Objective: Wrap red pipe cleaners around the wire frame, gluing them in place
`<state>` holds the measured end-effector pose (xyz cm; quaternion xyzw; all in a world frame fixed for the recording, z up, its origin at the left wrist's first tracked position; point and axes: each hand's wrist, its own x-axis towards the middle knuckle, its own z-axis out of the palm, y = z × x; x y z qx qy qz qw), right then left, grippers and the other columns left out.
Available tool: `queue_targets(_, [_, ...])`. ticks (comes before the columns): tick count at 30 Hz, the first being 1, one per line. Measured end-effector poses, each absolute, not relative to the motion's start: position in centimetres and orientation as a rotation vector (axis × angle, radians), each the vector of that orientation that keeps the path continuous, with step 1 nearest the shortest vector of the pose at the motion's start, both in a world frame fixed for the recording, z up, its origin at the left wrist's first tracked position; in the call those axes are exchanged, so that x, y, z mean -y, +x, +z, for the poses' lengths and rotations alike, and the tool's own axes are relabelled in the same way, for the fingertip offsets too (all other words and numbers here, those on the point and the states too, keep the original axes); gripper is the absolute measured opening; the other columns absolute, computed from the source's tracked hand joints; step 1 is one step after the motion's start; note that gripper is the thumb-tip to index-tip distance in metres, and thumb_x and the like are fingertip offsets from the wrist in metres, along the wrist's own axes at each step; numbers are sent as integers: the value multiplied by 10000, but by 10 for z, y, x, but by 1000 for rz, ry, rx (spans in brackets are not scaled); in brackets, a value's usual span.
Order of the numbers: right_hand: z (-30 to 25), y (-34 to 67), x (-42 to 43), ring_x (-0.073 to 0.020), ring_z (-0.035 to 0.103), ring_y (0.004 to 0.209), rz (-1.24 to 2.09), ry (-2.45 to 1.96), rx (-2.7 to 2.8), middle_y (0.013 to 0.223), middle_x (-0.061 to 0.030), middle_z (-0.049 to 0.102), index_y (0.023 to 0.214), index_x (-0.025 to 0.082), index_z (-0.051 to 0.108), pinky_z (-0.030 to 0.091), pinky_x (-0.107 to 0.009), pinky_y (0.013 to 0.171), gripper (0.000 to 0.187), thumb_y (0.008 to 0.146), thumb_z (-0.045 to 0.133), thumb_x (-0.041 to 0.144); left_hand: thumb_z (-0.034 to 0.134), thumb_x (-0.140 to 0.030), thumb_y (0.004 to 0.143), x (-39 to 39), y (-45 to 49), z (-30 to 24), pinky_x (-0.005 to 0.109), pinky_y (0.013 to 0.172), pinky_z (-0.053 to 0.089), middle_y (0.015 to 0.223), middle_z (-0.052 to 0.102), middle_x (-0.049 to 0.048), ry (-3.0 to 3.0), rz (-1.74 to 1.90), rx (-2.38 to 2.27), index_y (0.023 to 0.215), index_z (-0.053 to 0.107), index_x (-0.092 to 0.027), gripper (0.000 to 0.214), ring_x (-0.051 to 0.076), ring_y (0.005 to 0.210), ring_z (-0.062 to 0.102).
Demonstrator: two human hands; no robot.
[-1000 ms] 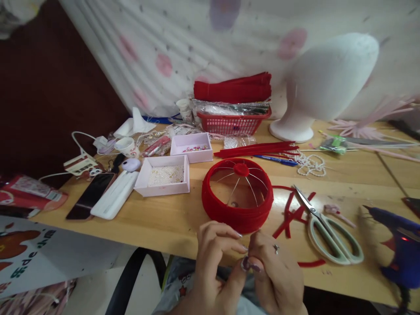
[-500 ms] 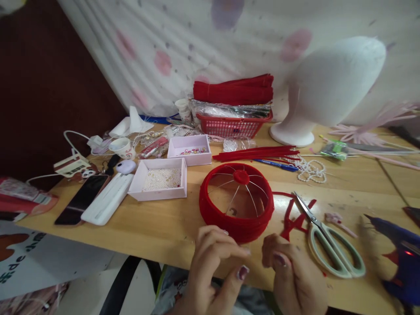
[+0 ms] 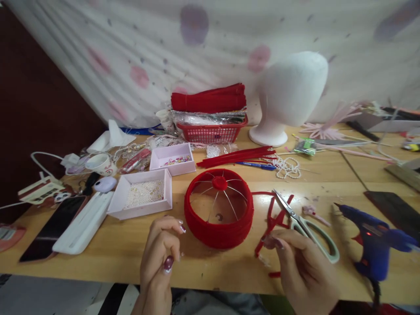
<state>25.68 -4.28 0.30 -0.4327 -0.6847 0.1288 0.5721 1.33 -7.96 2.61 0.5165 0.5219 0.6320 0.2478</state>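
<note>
A round red frame (image 3: 218, 236), wrapped in fuzzy strip, sits on the table with thin metal spokes running to a red disc (image 3: 219, 183). My left hand (image 3: 160, 258) hovers at its near left, fingers loosely bent, thumb apart, nothing in it. To its near right, my right hand (image 3: 302, 267) is closed in a pinch; what the fingertips hold, if anything, is too small to make out. Short red fuzzy strip pieces (image 3: 274, 222) lie just beyond that hand. Scissors (image 3: 297, 218) with pale green handles rest beside them, partly hidden by the hand.
A blue glue gun (image 3: 369, 240) with a red light stands at right. White boxes of pearls (image 3: 141, 197) and gems (image 3: 173, 164), a phone (image 3: 52, 227) and a power bank (image 3: 83, 223) occupy the left. Behind are a red basket (image 3: 210, 133) and a foam head (image 3: 292, 92).
My hands have moved apart, the left one going left and its fingers curling more. My right hand has shifted right toward the strip pieces. The whole view has turned rightward.
</note>
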Motion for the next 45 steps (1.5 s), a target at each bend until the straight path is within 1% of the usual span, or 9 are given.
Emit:
queue_targets(5, [14, 232, 53, -128, 680, 722, 631, -887, 1597, 804, -10, 701, 1023, 231, 683, 556, -220, 643, 101, 996, 597, 183, 668, -444, 933, 75, 42, 34, 319, 731, 426, 883, 553, 34, 1262, 1631, -1196, 803, 585, -232, 261, 207, 798, 510])
queue_targets(9, [25, 209, 59, -118, 651, 840, 908, -759, 1547, 907, -4, 678, 1206, 297, 710, 564, -222, 762, 219, 996, 648, 308, 600, -453, 1000, 83, 62, 43, 264, 669, 397, 791, 511, -2, 1123, 1358, -930, 808, 569, -223, 301, 153, 734, 484])
queue_targets(15, [26, 207, 59, -115, 614, 886, 1109, -711, 1403, 927, -4, 639, 1149, 379, 779, 549, -210, 761, 201, 979, 674, 387, 592, -425, 1025, 92, 66, 41, 215, 587, 317, 711, 472, -42, 907, 1154, -808, 816, 597, -209, 300, 96, 636, 377])
queue_targets(18, [26, 211, 61, -114, 615, 837, 1194, -700, 1361, 897, -1, 640, 1127, 382, 791, 543, -223, 725, 190, 964, 700, 346, 615, -421, 1014, 90, 67, 40, 211, 562, 294, 744, 478, -40, 867, 1114, -781, 850, 608, -207, 269, 90, 634, 356])
queue_targets(22, [28, 215, 65, -103, 635, 801, 1283, -689, 1305, 871, 4, 671, 1093, 363, 802, 527, -216, 700, 175, 963, 706, 296, 633, -414, 1000, 86, 70, 40, 226, 535, 259, 681, 433, -50, 907, 1115, -761, 764, 549, -194, 334, 87, 598, 327])
queue_targets(30, [29, 215, 64, -118, 629, 771, 1239, -750, 1319, 860, -19, 678, 1015, 286, 807, 511, -224, 629, 140, 979, 672, 278, 612, -427, 999, 85, 71, 38, 256, 543, 241, 645, 395, -52, 895, 1078, -775, 728, 510, -196, 370, 99, 584, 306])
queue_targets(39, [24, 218, 64, -108, 627, 758, 1273, -706, 1282, 871, -16, 646, 1010, 282, 792, 516, -208, 614, 192, 1016, 601, 264, 656, -487, 945, 82, 75, 41, 259, 519, 234, 597, 368, -60, 850, 996, -806, 690, 487, -202, 418, 95, 544, 272])
queue_targets(42, [19, 217, 65, -129, 627, 788, 1218, -692, 1234, 870, -16, 656, 1069, 292, 782, 533, -243, 671, 148, 969, 686, 345, 638, -443, 972, 81, 75, 41, 262, 546, 258, 626, 384, -55, 842, 1020, -774, 702, 499, -198, 390, 98, 567, 290])
queue_targets(45, [17, 215, 66, -141, 631, 793, 1089, -718, 1211, 846, -6, 682, 1028, 287, 786, 534, -272, 707, 163, 871, 811, 323, 622, -383, 992, 81, 76, 40, 257, 564, 266, 658, 400, -49, 859, 1036, -743, 716, 492, -196, 358, 102, 596, 300])
